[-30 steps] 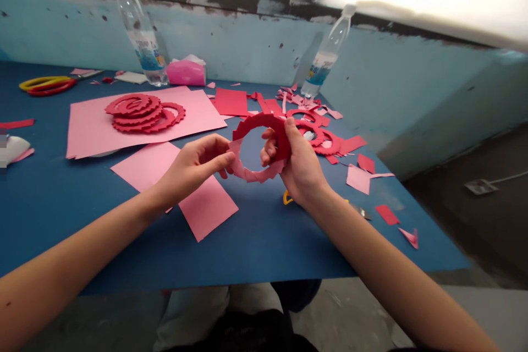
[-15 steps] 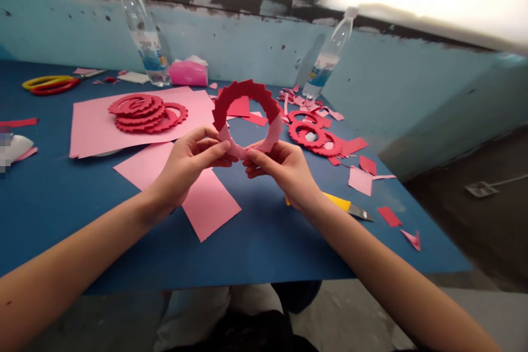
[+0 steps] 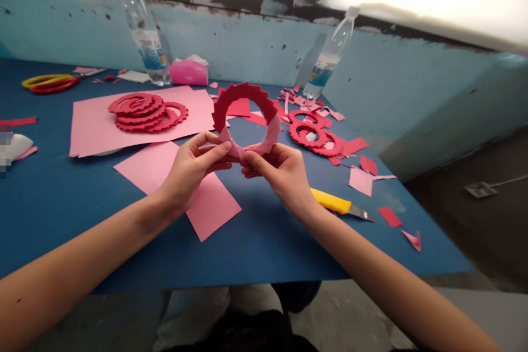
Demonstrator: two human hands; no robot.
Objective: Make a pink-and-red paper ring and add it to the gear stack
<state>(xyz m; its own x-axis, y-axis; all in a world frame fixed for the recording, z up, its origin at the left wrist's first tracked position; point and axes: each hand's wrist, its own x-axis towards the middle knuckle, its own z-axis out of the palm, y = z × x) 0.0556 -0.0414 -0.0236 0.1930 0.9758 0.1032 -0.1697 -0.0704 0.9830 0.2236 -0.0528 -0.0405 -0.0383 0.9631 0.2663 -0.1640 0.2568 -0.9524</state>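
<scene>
Both my hands hold up a folded paper ring above the table. Its top is red with a toothed outer edge; its lower part is pink. My left hand pinches the ring's lower left side between thumb and fingers. At the bottom right, my right hand grips the pink part, the two thumbs close together. Beneath my left forearm and hand lie pink paper sheets. A yellow-handled utility knife, its blade out, rests on the table beside my right wrist.
Several red toothed rings are piled on a large pink sheet; more red rings lie right, among paper scraps. Scissors, two plastic bottles and a pink tissue pack stand or lie along the back of the blue table.
The ring has dipped slightly and tilted in my hands. My right wrist has shifted a little left, so more of the knife's yellow handle shows.
</scene>
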